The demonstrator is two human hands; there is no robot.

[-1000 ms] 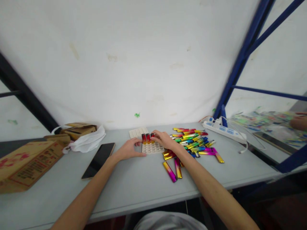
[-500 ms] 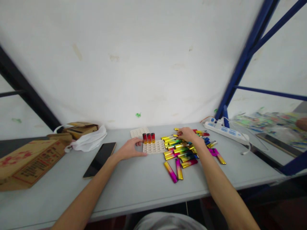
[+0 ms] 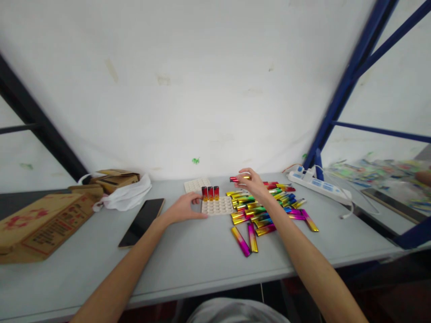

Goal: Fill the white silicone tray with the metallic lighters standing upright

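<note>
A pale tray with round holes point(image 3: 218, 207) lies on the grey table, with three red-and-gold lighters point(image 3: 210, 193) upright along its back left. My left hand point(image 3: 186, 207) rests at the tray's left side, thumb along the front edge and fingers beside the lighters. Above the back of a pile of shiny multicoloured lighters point(image 3: 256, 208), my right hand point(image 3: 251, 181) pinches a red-and-gold lighter point(image 3: 235, 179), which lies sideways. Two lighters point(image 3: 241, 242) lie in front of the pile.
Behind the tray is a second holed tray point(image 3: 195, 185). A dark phone point(image 3: 142, 223), a white plastic bag point(image 3: 129, 196) and a cardboard box point(image 3: 47, 224) are at the left. Right of the pile lies a white power strip point(image 3: 318, 185). Another person's hand point(image 3: 424, 178) shows at the right edge.
My right hand has lifted from the back of the pile and moved a little left, now with a red-and-gold lighter in its fingers. My left hand stays at the tray.
</note>
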